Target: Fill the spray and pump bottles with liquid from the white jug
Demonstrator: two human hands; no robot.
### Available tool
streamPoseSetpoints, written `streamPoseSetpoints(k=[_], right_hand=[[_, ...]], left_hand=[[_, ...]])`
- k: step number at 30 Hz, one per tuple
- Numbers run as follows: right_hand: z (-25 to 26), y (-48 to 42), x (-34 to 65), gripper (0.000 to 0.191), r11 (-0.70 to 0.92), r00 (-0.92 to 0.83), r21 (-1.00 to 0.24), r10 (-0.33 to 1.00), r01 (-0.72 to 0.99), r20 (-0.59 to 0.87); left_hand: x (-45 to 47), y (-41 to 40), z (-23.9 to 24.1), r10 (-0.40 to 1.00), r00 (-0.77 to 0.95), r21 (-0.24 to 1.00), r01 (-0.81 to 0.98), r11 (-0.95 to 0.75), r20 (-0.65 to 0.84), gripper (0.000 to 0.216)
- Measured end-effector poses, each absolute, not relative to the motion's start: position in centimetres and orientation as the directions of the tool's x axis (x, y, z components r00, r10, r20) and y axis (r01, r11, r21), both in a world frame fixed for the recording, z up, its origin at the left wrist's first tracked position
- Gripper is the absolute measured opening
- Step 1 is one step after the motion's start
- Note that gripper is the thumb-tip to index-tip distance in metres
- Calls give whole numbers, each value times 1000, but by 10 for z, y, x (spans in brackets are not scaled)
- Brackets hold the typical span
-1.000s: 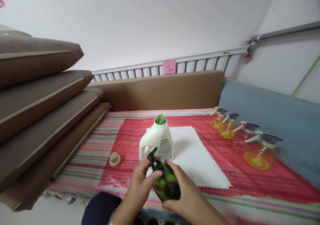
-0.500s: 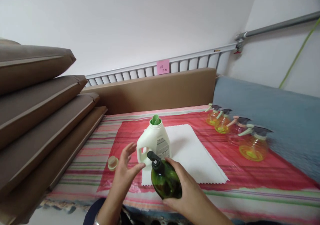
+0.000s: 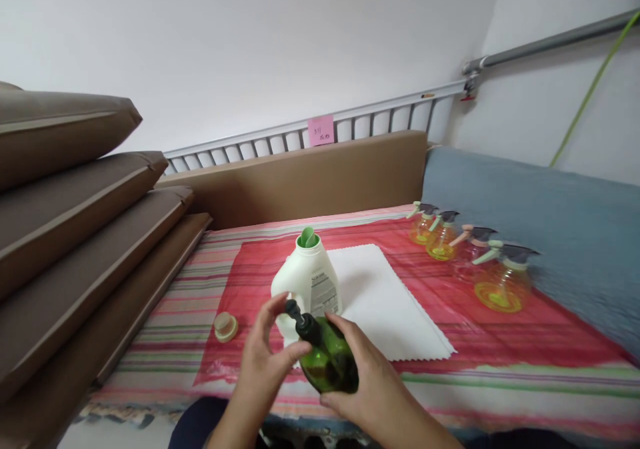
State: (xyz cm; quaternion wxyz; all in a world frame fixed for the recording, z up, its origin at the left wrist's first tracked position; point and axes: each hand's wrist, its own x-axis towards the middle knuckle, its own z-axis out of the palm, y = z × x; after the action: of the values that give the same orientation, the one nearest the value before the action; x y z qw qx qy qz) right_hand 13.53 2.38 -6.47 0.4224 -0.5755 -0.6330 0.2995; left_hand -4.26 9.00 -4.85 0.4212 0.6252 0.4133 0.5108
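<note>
A dark green pump bottle (image 3: 331, 362) leans to the left in my right hand (image 3: 367, 376), whose fingers wrap its right side and base. Around its black pump top (image 3: 304, 324) curves my left hand (image 3: 267, 346), thumb at the collar and fingertips beside the nozzle, with a gap still showing between palm and pump. Just behind stands a white-green detergent jug (image 3: 306, 272), uncapped, with a green spout in its neck. A pale cap (image 3: 225, 327) lies on the red cloth to the left.
Under the jug is a white zigzag-edged cloth (image 3: 390, 309), spread over red sheeting (image 3: 250, 269). Several spray bottles (image 3: 503, 289) with yellow or pink bodies line the right side. Brown cushions (image 3: 100, 216) are stacked at left. A brown padded board (image 3: 310, 176) stands behind, before a radiator.
My left hand has moved right and up to the pump top, its fingers curling around it. The green bottle stays in my right hand. The camera view has shifted slightly.
</note>
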Motion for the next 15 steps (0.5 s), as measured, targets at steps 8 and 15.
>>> streamPoseSetpoints(k=[8,15], right_hand=[[-54,21,135,89,176,-79,-919,984,352,159],[-60,23,133,88,145,-44,-911,989,385,139]], left_hand=[[-34,77,-34,904,400,978,-192,-79,151,74],[-31,84,-49,962,220,977,-172,-123,160,68]])
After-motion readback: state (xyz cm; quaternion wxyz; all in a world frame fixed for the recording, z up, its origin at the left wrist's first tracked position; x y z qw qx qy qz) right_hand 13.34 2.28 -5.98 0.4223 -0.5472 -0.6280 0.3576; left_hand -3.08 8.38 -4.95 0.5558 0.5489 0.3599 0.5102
